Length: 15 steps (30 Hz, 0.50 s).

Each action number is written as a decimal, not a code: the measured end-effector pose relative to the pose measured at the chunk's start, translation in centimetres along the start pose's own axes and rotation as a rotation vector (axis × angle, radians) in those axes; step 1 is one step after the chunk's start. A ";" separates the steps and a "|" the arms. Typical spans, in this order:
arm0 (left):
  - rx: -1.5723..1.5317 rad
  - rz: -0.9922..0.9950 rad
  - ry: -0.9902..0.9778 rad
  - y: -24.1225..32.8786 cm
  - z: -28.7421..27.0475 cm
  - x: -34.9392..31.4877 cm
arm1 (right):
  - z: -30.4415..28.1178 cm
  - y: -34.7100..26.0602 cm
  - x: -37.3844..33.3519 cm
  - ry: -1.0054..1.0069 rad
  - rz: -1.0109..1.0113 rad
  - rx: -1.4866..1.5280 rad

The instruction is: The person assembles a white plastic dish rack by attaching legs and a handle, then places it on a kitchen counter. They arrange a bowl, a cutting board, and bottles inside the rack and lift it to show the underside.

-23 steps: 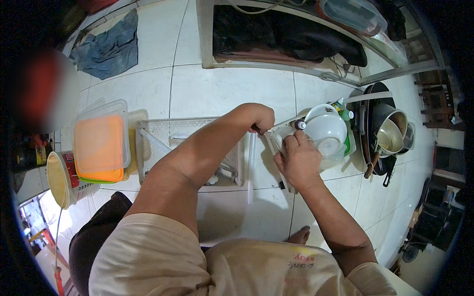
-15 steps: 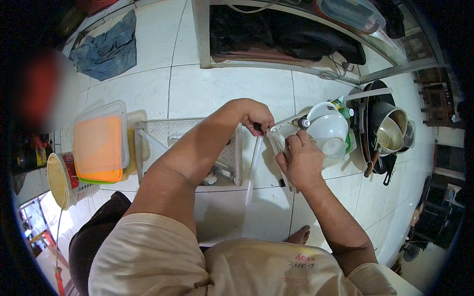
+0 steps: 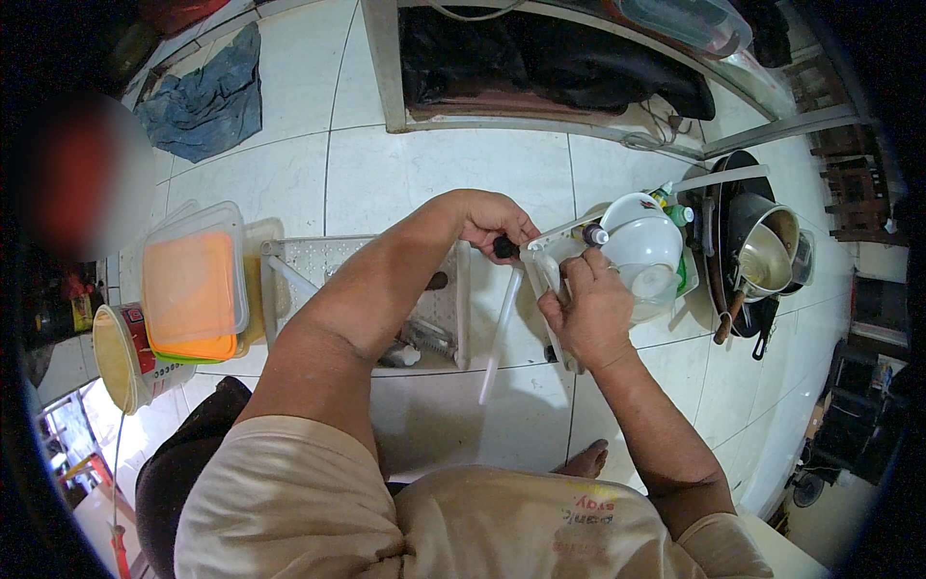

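The left hand [image 3: 492,224] has its fingers curled in around a black knob [image 3: 503,248], pinching it at the far corner of a white basket [image 3: 540,285]. The right hand [image 3: 593,311] is closed over the basket's left side, thumb toward the left hand and fingers bent over the edge, so the basket lies between and under the two sets of fingers. Just below the left fingertips a white tube [image 3: 500,338] slants toward the body; whether it joins the knob is hard to make out. Beyond the right fingers, in the basket, sit white bowls [image 3: 641,243] and a dark bottle [image 3: 592,234] with a pale cap, with a green bottle [image 3: 680,215] farther right. Left of the left fingers, partly under that forearm, is a grey tray [image 3: 462,323] holding a brush [image 3: 430,338]. Pots [image 3: 769,256] stand well right of the right fingers.
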<state>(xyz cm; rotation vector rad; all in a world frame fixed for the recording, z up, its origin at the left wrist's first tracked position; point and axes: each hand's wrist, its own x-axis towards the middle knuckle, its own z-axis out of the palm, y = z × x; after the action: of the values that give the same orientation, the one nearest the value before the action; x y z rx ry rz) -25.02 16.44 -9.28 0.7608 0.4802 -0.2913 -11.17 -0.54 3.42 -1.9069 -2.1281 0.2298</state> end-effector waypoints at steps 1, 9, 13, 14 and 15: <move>-0.017 0.014 0.030 0.0 0.0 -0.1 | 0.0 0.0 0.0 -0.002 0.017 -0.005; -0.061 0.154 0.069 -0.5 -0.3 -1.0 | -0.2 0.1 0.3 0.028 0.050 0.011; -0.269 0.185 0.063 -1.2 -0.1 -0.5 | -0.2 0.1 0.2 0.031 0.061 0.032; -0.284 0.198 0.056 -1.3 -0.1 -0.4 | -0.2 0.1 0.3 0.038 0.061 0.041; -0.298 0.205 0.061 -1.4 -0.1 -0.3 | -0.2 0.0 0.3 0.047 0.063 0.058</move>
<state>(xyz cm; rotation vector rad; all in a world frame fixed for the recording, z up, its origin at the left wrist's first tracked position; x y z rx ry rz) -25.93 15.54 -10.04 0.5234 0.4855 -0.0037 -11.10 -0.26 3.62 -1.9291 -2.0106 0.2543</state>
